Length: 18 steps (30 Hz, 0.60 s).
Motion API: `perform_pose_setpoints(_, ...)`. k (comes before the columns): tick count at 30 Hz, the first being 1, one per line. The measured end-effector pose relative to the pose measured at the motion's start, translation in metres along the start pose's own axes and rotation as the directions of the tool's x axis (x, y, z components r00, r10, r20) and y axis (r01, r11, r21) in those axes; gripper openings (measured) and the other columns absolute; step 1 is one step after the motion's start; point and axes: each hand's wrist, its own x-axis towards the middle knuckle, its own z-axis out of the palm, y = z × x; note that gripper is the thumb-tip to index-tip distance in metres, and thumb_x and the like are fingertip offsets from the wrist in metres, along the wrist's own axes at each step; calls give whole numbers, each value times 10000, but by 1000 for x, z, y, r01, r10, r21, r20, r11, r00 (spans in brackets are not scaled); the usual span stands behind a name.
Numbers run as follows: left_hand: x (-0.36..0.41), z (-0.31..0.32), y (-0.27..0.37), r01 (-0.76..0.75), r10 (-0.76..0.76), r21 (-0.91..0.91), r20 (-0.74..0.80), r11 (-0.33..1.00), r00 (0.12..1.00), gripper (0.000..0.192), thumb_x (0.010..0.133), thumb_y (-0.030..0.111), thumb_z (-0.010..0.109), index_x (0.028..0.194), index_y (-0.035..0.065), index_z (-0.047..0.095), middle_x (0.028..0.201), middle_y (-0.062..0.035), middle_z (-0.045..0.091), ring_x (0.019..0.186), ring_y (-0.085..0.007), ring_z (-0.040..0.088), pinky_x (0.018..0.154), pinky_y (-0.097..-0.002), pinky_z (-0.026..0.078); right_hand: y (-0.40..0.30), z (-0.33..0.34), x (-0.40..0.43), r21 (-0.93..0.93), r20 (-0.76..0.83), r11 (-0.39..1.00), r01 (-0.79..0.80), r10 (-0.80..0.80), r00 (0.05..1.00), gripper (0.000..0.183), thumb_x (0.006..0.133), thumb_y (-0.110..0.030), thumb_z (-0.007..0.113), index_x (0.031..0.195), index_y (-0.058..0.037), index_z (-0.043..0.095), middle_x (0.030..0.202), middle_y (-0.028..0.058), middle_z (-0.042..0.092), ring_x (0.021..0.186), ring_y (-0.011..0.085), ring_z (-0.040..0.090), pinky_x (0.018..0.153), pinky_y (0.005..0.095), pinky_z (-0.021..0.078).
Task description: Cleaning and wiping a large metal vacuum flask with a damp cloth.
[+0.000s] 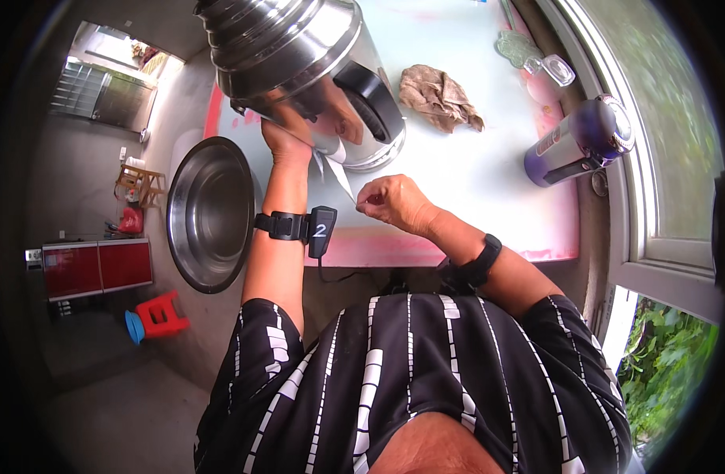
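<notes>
A shiny stainless steel jug (pixel 285 59) with a black side handle (pixel 371 101) leans to the left over the table. My left hand (pixel 285 139) is against its lower left side and supports it; the fingers are mostly hidden behind the steel. From the jug's near side hangs a thin white strip (pixel 341 178), with a second short pale piece beside it. My right hand (pixel 395 203) pinches the strip's free end between thumb and fingertips, just in front of the jug's base. Hands and strip reflect in the polished wall.
A crumpled brown cloth (pixel 436 98) lies right of the jug on the pale table (pixel 487 207). Farther right stand a purple-and-silver vacuum flask (pixel 567 142), a glass item (pixel 555 71) and a green fly swatter (pixel 516 47) by the window. A steel basin (pixel 211 216) is at left.
</notes>
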Motion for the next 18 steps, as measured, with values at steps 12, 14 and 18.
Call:
perform_pose_setpoints(12, -44, -73, 1, 218, -160, 456, -163, 863, 973, 299, 920, 331, 432, 1000, 79, 572, 863, -26, 573, 594, -109, 483, 510, -244, 373, -5, 28, 15, 245, 105, 970, 7, -34, 994, 86, 786, -122, 665, 829, -49, 682, 721, 77, 672, 642, 169, 636, 639, 291, 507)
perform_pose_setpoints(14, -57, -79, 1, 301, -410, 556, 78, 775, 909, 310, 924, 382, 439, 984, 112, 578, 749, 15, 545, 581, -56, 457, 484, -192, 339, -6, 34, 18, 209, 96, 977, 49, -70, 993, 81, 782, -118, 669, 819, -47, 679, 727, 82, 672, 645, 184, 642, 640, 297, 510)
perform_pose_setpoints(18, -63, -85, -11, 340, -492, 627, 80, 701, 867, 243, 899, 300, 550, 998, 84, 598, 794, 23, 613, 609, -50, 498, 495, -193, 361, -11, 43, 21, 152, 110, 988, 34, -51, 993, 81, 778, -120, 677, 814, -48, 676, 728, 90, 669, 649, 196, 648, 640, 305, 510)
